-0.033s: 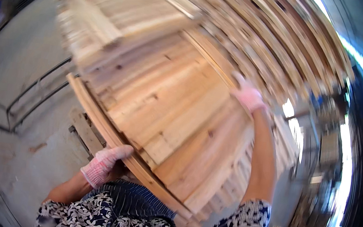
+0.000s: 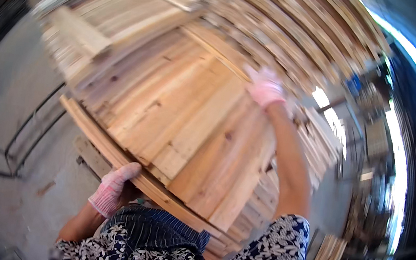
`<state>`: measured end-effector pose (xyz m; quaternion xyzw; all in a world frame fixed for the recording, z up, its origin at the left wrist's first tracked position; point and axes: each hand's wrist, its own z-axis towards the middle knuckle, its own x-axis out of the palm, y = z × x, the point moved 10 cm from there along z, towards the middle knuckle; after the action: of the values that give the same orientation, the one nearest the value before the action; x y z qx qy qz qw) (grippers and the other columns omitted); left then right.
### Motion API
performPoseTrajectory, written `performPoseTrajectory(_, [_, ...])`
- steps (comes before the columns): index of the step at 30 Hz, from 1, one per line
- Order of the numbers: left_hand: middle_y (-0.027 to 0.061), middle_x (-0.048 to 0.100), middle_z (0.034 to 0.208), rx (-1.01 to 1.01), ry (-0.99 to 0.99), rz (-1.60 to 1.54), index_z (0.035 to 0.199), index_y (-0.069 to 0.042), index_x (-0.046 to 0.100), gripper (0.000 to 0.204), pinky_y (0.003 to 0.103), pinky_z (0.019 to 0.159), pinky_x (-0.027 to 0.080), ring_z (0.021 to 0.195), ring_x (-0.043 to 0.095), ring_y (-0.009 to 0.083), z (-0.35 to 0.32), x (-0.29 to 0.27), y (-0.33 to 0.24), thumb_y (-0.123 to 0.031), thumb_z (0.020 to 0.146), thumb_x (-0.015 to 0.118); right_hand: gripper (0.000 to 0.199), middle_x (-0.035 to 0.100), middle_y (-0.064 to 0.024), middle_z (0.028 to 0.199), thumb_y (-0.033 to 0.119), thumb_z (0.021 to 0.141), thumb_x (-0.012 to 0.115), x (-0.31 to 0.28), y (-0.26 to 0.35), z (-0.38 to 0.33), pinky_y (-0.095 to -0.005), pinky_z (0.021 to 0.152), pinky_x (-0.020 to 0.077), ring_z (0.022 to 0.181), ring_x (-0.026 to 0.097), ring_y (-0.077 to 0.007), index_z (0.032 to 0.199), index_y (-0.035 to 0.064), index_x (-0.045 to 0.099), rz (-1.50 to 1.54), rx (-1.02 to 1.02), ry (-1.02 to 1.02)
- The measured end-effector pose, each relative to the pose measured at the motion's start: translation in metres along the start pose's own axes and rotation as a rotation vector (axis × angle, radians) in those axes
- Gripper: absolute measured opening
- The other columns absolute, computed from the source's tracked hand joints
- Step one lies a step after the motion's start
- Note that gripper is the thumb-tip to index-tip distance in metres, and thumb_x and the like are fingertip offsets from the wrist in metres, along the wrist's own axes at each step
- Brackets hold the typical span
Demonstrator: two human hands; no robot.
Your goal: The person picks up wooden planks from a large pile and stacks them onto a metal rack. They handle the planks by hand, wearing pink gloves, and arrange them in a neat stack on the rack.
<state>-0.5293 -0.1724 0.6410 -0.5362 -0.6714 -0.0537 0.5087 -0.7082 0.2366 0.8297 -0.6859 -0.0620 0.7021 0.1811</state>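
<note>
A panel of wide, light brown boards [image 2: 188,122] lies slantwise before me on stacked wood, its boards side by side. My left hand [image 2: 110,191], in a pink and white knit glove, is closed on a long narrow wooden strip [image 2: 94,126] along the near left edge. Its thumb rests on top, and its other fingers are hidden below. At the far right edge, my right hand [image 2: 267,88] wears a similar glove. It touches the end of another narrow strip [image 2: 216,51], fingers stretched out and slightly blurred.
Beyond the panel rises a tall stack of wooden slats [image 2: 287,19]. A smaller framed panel [image 2: 130,2] lies at the far left. Black metal bars [image 2: 33,121] stand over the grey floor [image 2: 6,91] on the left. More slats [image 2: 328,256] lie at the lower right.
The whole view has shifted, so the panel and stacks appear further left and slightly higher. Both hands keep about the same places on the panel's edges.
</note>
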Motion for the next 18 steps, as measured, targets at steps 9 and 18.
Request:
performPoseTrajectory(9, [0.0186, 0.057, 0.138, -0.007, -0.017, 0.059, 0.145, -0.006, 0.043, 0.069, 0.066, 0.102, 0.049, 0.126, 0.057, 0.039, -0.005, -0.031, 0.016, -0.033, 0.091, 0.076, 0.086, 0.048, -0.0258, 0.145, 0.038, 0.081, 0.08, 0.014, -0.07, -0.138, -0.0568, 0.11, 0.0444, 0.134, 0.048, -0.0481, 0.156, 0.0258, 0.039, 0.18, 0.418, -0.203])
performPoseTrajectory(18, [0.0154, 0.063, 0.125, 0.041, 0.004, 0.137, 0.134, -0.009, 0.052, 0.048, 0.054, 0.087, 0.058, 0.109, 0.065, 0.0337, 0.009, 0.008, 0.007, -0.035, 0.098, 0.07, 0.086, 0.048, -0.0307, 0.147, 0.045, 0.09, 0.072, 0.112, -0.133, -0.122, -0.0509, 0.11, 0.0463, 0.132, 0.053, -0.0483, 0.162, 0.0242, 0.031, 0.438, 0.418, -0.098])
